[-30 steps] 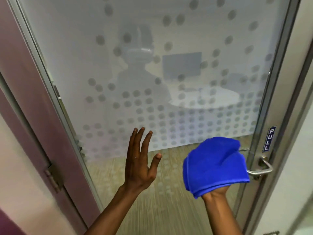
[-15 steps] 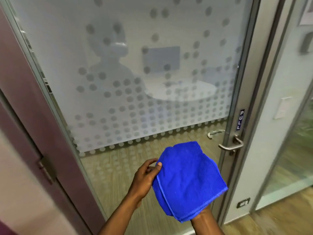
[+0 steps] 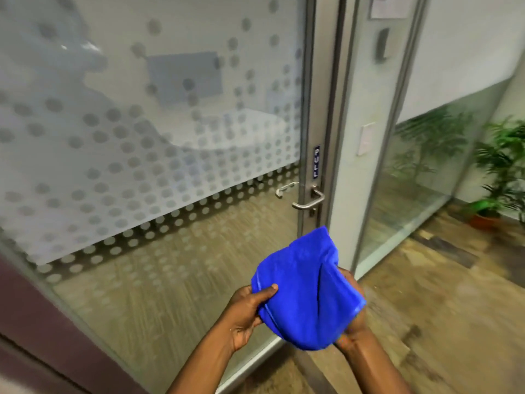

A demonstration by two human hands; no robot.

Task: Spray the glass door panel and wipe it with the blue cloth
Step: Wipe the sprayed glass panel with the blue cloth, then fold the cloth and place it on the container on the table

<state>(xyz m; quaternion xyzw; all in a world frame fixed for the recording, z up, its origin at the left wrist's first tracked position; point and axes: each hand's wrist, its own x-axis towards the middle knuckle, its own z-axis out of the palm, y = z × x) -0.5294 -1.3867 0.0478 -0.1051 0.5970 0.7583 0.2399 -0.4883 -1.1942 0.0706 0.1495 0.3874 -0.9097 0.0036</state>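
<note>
frosted glass door panel with grey dot pattern [image 3: 147, 143] fills the left and centre of view, clear along its lower strip; grey metal door frame [image 3: 326, 81] stands at its right edge; brown wood-look floor [image 3: 443, 302] lies to the right; green potted plant [image 3: 500, 177] stands at far right, well apart from the door; bright blue microfibre cloth [image 3: 306, 294] is bunched low in front of the frame, off the glass, held between both hands; left hand [image 3: 247, 314] has its grip pinched on the cloth's left edge, thumb on top; right hand [image 3: 353, 322] is clenched on the right side, mostly hidden beneath; curved silver lever handle [image 3: 309, 201] sits above the cloth; small blue pull label [image 3: 316, 162] is above the handle, blurred.
</note>
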